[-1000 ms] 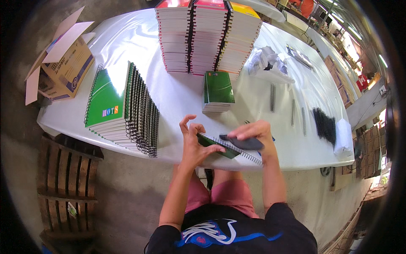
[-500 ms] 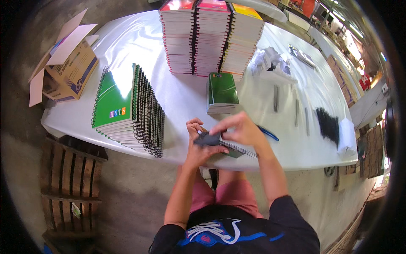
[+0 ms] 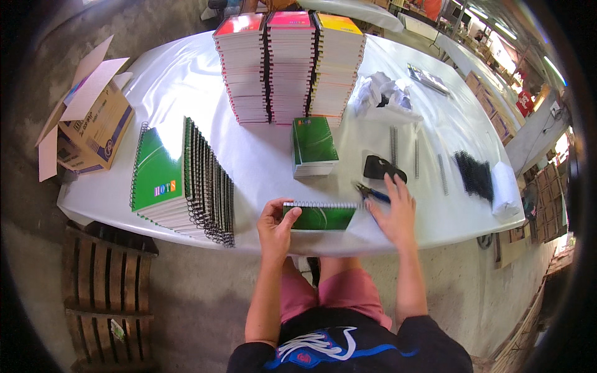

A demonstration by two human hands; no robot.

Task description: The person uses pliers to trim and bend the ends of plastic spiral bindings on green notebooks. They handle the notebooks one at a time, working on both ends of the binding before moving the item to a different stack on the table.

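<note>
My left hand (image 3: 277, 227) grips the left end of a green spiral notebook (image 3: 320, 217), thumb on its cover and fingers behind. The notebook's wire coil runs along the far edge, and it is held near the table's front edge. To its right, my right hand (image 3: 396, 214) has its fingers apart, over the table beside the blue-handled pliers (image 3: 378, 195). Its fingertips reach close to a flat black piece (image 3: 380, 168) lying just beyond; whether they touch it I cannot tell.
A small green notebook stack (image 3: 314, 146) sits ahead, before tall stacks of spiral books (image 3: 289, 74). More green notebooks (image 3: 163, 165) stand at left, near an open carton (image 3: 93, 130). Loose coils (image 3: 393, 146), crumpled plastic (image 3: 385, 99) and a black coil pile (image 3: 474, 174) lie at right.
The black piece has left my hands and lies on the table at right. My right hand has moved right, away from the notebook. The notebook now lies more level in my left hand.
</note>
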